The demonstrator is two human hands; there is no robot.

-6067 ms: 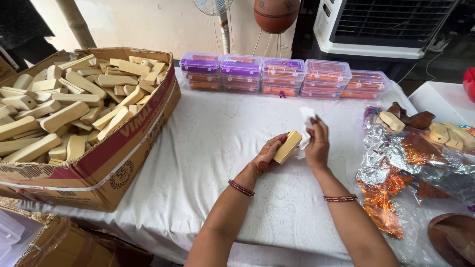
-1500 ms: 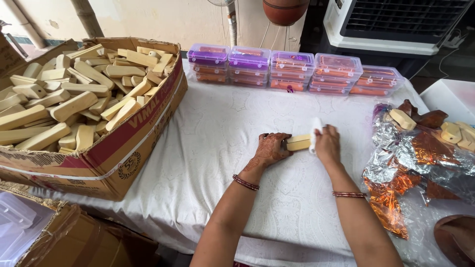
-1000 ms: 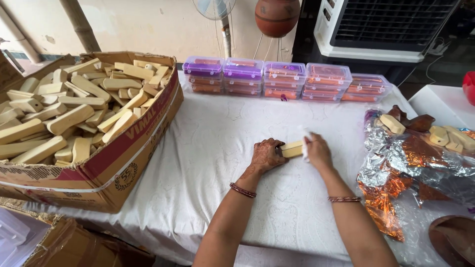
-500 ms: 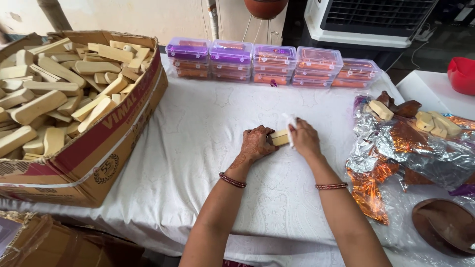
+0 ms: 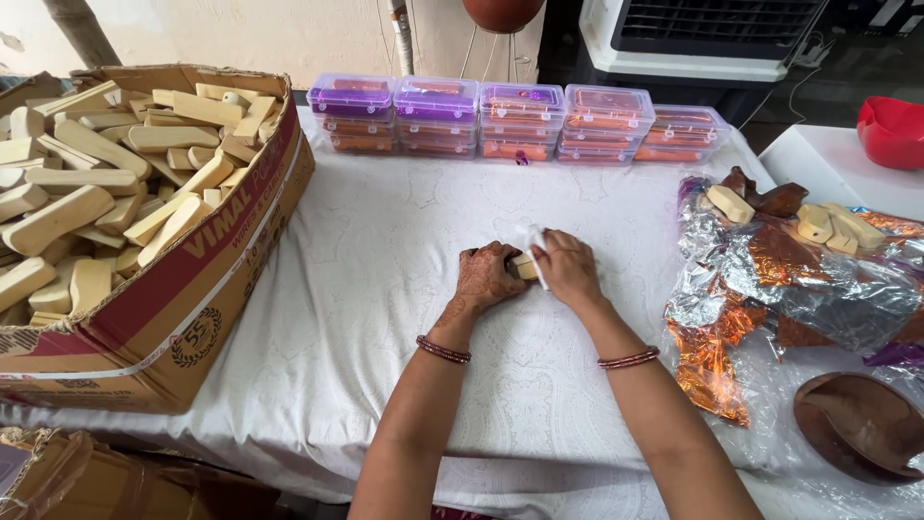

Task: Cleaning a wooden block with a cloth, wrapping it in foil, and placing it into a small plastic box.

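Hands press a block on the bench

Head view: left hand point(image 5: 489, 277) grips the tan block point(image 5: 523, 267), closed around it. Right hand point(image 5: 568, 270) holds a white cloth point(image 5: 535, 252) tight against its end. Bare bench point(image 5: 404, 221) lies all around, big cardboard box point(image 5: 207, 270) far left.

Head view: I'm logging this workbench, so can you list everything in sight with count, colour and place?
block: one, tan, table centre, between both hands
cloth: one, white, against the block's right end
cardboard box: one, brown, left, heaped with tan blocks
plastic cases: stacked in five piles, clear and purple, far edge
foil sheets: crumpled, silver and orange, right, a few tan blocks on top
tablecloth: one, white, over the table
left hand: on the block
right hand: pressing the cloth
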